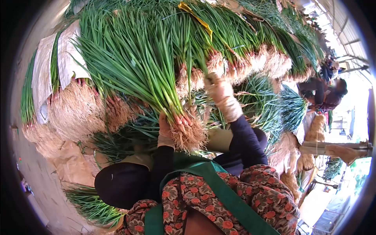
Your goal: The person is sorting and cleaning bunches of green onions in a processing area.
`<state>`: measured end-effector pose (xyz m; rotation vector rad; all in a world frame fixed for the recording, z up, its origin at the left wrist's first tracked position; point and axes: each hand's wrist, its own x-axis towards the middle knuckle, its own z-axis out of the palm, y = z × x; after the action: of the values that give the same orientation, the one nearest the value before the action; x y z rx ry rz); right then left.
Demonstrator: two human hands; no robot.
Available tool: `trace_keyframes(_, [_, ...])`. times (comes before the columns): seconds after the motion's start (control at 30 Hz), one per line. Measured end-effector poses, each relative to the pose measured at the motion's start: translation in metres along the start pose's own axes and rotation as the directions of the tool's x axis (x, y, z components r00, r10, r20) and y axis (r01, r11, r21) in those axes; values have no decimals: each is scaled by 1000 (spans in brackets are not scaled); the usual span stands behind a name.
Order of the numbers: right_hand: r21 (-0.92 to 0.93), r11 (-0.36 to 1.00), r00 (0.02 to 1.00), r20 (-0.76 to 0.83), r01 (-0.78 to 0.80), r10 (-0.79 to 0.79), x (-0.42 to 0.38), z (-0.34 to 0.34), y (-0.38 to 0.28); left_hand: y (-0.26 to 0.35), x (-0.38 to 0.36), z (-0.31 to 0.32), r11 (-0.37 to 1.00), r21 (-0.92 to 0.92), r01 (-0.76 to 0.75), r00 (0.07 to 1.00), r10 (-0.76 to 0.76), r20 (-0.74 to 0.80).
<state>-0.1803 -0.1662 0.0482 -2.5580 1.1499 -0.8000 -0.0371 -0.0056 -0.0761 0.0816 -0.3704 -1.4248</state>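
Observation:
My left hand, in a pale glove, is closed around a bunch of green onions just above its pink stems and pale roots; the long green leaves fan up and to the left. My right hand, also gloved, reaches higher and grips a few onion stalks at the root end of the big stacked pile. Both arms wear dark sleeves. A green apron strap crosses my floral clothing.
Bundled green onions with straw-like roots lie piled all around, some on white sacks. A yellow band ties one bundle. Another bundle lies at lower left. Another person bends over onions at right.

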Motion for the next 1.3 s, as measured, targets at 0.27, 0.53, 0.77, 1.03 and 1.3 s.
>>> trace_keyframes(0.27, [-723, 510, 756, -27, -467, 654, -85, -184, 163, -5, 8, 17, 992, -99, -76, 997, 74, -28])
trace_keyframes(0.53, [302, 936, 917, 396, -179, 48, -5, -42, 67, 44, 16, 92, 888, -453, 72, 994, -29, 102])
trace_keyframes(0.77, [-354, 933, 819, 552, 60, 157, 84, 126, 38, 57, 14, 72, 944, -326, -41, 998, 53, 28])
trace_keyframes(1.03, [-292, 864, 861, 435, 410, -262, -6, 26, -16, 44, 22, 79, 999, 50, 18, 924, 2, -381])
trace_keyframes(1.3, [657, 446, 618, 744, -608, -252, -10, 22, -12, 37, 11, 54, 991, 121, 64, 948, -22, -319])
